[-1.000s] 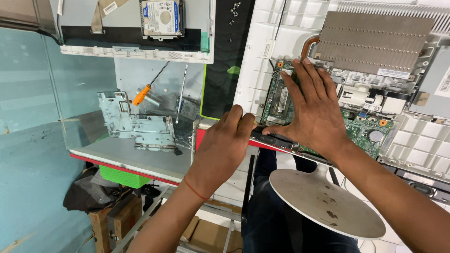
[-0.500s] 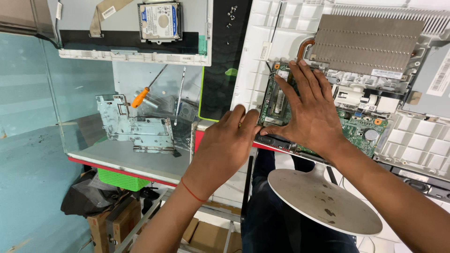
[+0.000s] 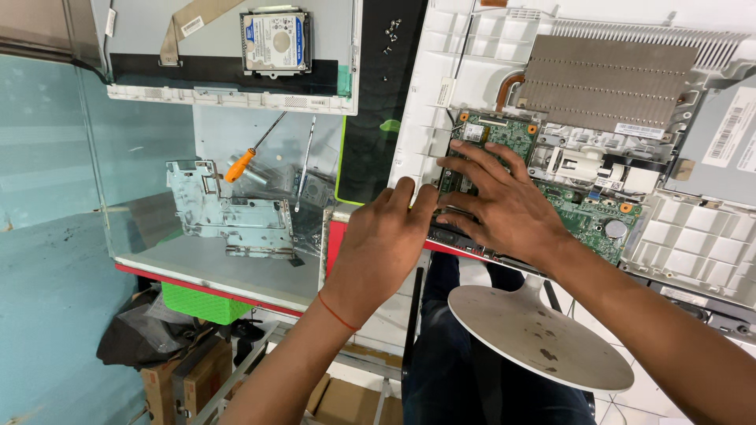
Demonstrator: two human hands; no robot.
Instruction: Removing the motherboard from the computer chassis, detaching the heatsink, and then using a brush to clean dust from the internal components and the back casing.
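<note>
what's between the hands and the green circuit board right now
Nothing visible. The right hand lies directly on the green circuit board, fingers spread over its left part. The left hand rests at the casing edge beside it, fingertips close to the board.

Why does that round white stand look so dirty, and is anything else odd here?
The white oval stand carries dark smudges on its top. Tiny loose screws lie scattered on the black panel. Otherwise it is an opened machine: both hands, left hand and right hand, rest on the green circuit board.
</note>
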